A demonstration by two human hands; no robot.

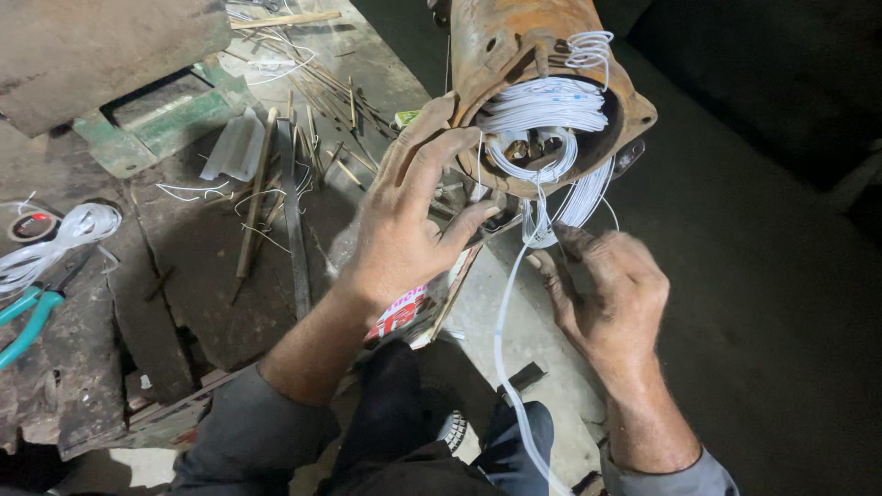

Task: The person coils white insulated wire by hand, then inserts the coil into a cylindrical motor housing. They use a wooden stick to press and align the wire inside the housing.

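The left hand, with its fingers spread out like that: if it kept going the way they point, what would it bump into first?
The left hand points up and right; its fingertips already sit at the rim of the rusty motor housing, so probably the white wire coils inside its open end. Depth is hard to judge.

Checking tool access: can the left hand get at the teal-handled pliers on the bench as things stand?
Probably yes, but not right away. The left hand is pressed flat against the rusty round motor housing beside the white wire coils. The teal-handled pliers lie far off to its left with open bench between.
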